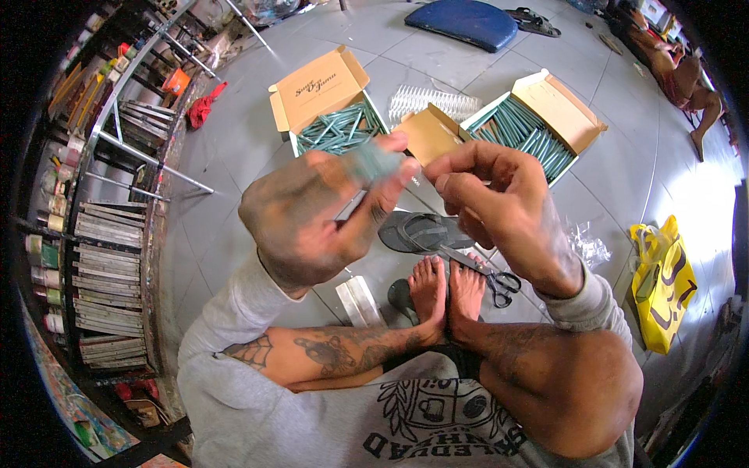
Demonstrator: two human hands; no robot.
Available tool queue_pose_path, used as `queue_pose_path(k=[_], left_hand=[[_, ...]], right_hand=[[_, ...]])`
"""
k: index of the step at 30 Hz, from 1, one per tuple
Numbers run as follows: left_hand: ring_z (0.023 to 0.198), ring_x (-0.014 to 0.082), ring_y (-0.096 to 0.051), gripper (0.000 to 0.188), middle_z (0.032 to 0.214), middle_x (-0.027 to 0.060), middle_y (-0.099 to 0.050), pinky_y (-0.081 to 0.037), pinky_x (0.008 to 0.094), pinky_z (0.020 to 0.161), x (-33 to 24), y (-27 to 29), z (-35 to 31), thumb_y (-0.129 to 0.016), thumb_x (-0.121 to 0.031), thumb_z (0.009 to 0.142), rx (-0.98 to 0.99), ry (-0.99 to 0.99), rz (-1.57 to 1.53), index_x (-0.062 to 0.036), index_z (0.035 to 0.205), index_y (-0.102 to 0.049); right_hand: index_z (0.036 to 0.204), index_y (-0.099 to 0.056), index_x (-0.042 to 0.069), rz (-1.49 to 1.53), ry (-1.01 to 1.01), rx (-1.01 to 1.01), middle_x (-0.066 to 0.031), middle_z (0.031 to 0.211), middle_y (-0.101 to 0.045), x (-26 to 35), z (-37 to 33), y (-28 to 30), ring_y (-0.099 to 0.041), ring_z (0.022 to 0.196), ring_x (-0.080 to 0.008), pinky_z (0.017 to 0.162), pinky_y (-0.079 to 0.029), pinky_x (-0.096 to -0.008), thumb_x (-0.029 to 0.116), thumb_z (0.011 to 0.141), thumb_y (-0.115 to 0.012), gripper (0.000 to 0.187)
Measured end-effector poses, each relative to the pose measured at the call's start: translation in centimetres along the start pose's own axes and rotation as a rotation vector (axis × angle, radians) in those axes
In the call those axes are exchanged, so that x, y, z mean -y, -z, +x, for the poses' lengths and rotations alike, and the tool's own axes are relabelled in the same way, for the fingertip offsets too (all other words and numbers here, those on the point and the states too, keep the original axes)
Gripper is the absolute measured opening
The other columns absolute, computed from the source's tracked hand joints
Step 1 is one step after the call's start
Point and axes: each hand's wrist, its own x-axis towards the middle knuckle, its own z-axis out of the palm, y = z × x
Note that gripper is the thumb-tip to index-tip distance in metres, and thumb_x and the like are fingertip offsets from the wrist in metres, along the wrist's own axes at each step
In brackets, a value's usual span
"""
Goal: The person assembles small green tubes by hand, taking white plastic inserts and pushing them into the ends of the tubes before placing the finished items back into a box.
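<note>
My left hand (300,214) is raised over the floor, its fingers closed on a blurred teal bundle (373,164). The bundle's colour matches the thin teal sticks (343,129) in the open cardboard box beyond it. Close by on the right, my right hand (499,187) is in a pinch, thumb against forefinger; what it pinches, if anything, is too small to make out. A second open box (563,108) behind that hand holds more teal sticks (524,134). Between the two boxes a brown cardboard flap (427,136) is partly hidden by my fingers.
Black-handled scissors (503,287) lie by my bare feet, near a dark flip-flop (421,232). A small white carton (359,303) is left of them. A yellow bag (663,285) stands right. Packed shelves (109,285) line the left; a blue cushion (460,25) lies far back.
</note>
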Motion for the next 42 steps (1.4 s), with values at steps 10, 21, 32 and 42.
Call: queue_pose_path(k=[10, 21, 32, 42], left_hand=[[0.052, 0.0022, -0.05, 0.026, 0.07, -0.0002, -0.068, -0.037, 0.019, 0.047, -0.8, -0.2, 0.9, -0.074, -0.029, 0.09, 0.126, 0.792, -0.616, -0.0031, 0.091, -0.078], [0.053, 0.0013, -0.05, 0.027, 0.08, 0.0059, -0.073, -0.037, 0.0178, 0.049, 0.8, -1.1, -0.4, -0.071, -0.027, 0.092, 0.199, 0.659, -0.739, -0.0002, 0.098, -0.076], [0.064, 0.0027, -0.057, 0.033, 0.085, 0.0066, -0.075, -0.045, 0.0197, 0.058, 0.1, 0.7, 0.8, -0.06, -0.028, 0.099, 0.485, 0.946, -1.108, 0.0019, 0.103, -0.073], [0.082, 0.0099, -0.067, 0.042, 0.095, 0.0104, -0.074, -0.053, 0.0234, 0.078, 0.4, 0.1, -0.5, -0.069, -0.017, 0.089, 0.578, 0.846, -1.15, 0.0066, 0.124, -0.063]], right_hand=[[0.101, -0.073, 0.005, -0.601, 0.96, -0.08, -0.0092, 0.093, -0.066, 0.3, 0.3, 1.6, -0.064, 0.073, -0.0145, 0.059, -0.052, -0.0269, -0.004, 0.073, -0.081, 0.031], [0.093, -0.072, 0.003, -0.485, 0.817, 0.001, -0.0081, 0.09, -0.066, 1.4, 0.4, 1.1, -0.062, 0.071, -0.0124, 0.059, -0.049, -0.0251, -0.003, 0.077, -0.077, 0.018], [0.093, -0.063, -0.003, 0.029, 0.381, 0.142, -0.0061, 0.085, -0.065, 0.3, 0.3, 0.7, -0.064, 0.079, -0.0112, 0.074, -0.052, -0.026, 0.001, 0.088, -0.068, 0.008], [0.096, -0.063, -0.004, 0.086, 0.224, 0.106, -0.0063, 0.085, -0.069, -0.3, -0.1, 0.7, -0.066, 0.082, -0.0115, 0.077, -0.054, -0.029, 0.008, 0.09, -0.066, 0.014]])
